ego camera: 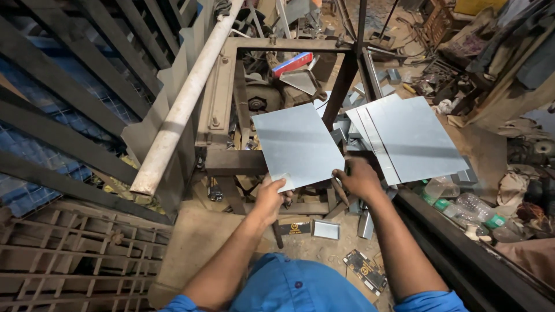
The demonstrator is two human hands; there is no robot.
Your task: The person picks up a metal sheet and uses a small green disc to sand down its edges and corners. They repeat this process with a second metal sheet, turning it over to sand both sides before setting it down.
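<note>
My left hand (270, 196) and right hand (359, 178) grip the near edge of the metal sheet (297, 144), lying at 12 o'clock on the steel frame (231, 160). It looks thin, springy and sharp-edged; best held at the corners.

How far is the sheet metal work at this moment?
Done, it seems: folded sheets lie stacked at the right, each with a crease along it. In hand: the left hand and right hand hold the near edge of a flat metal sheet over the machine frame. Left: this sheet shows no clear fold yet.
</note>
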